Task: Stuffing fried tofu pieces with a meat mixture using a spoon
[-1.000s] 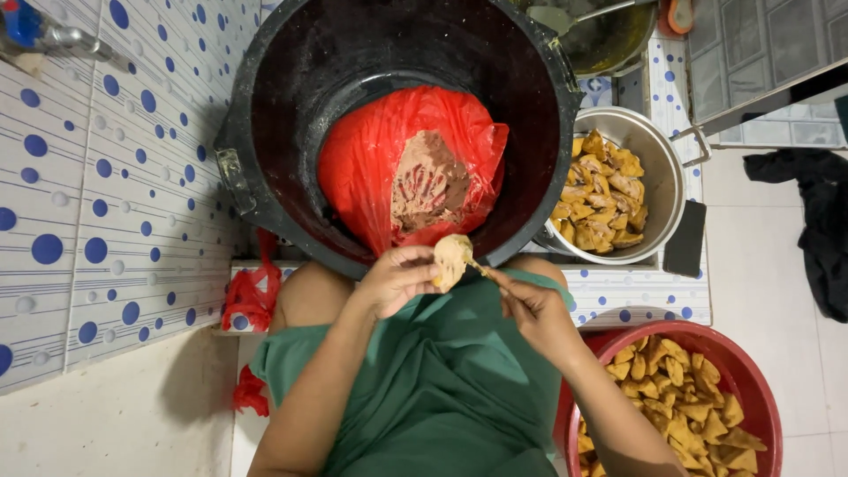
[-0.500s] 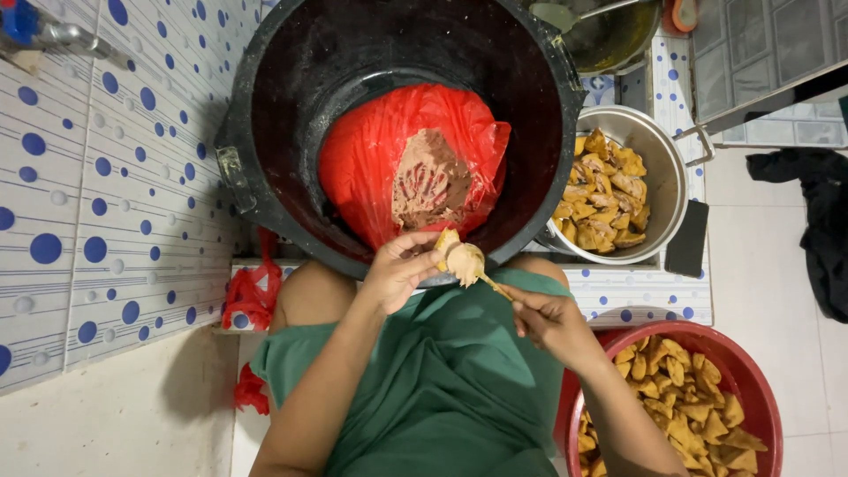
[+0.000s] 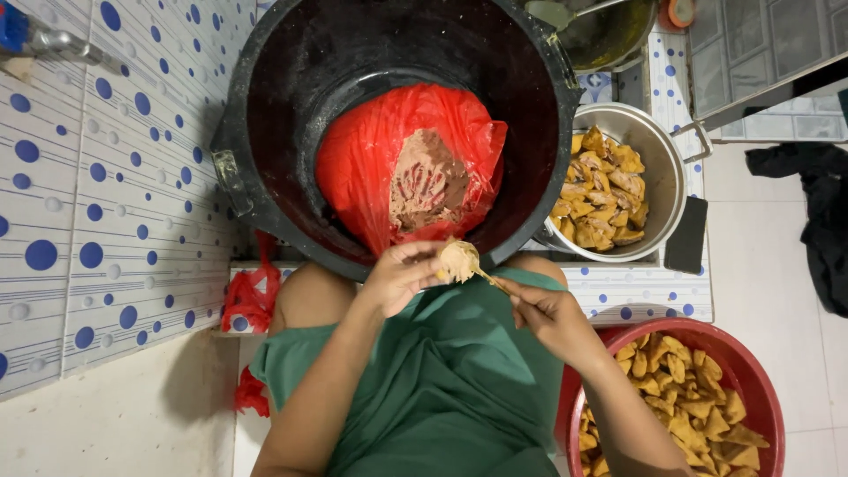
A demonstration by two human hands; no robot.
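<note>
Together, left hand [image 3: 399,276] cupping tofu puff [image 3: 458,261], right hand [image 3: 541,311] gripping spoon [image 3: 481,274]

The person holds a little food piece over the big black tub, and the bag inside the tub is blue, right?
Not quite. The head view shows the bag inside the big black tub is red, not blue. The left hand does hold the little food piece over the tub.

1. On the left we see a wall of white tiles [image 3: 97,203] dotted with blue circles.
2. Below it lies a plain pale floor [image 3: 115,424].
3. The same dotted tiling covers a low ledge [image 3: 654,296] on the right.
4. Past it we see pale floor tiles [image 3: 768,274] with a dark cloth [image 3: 817,221] on them.
</note>
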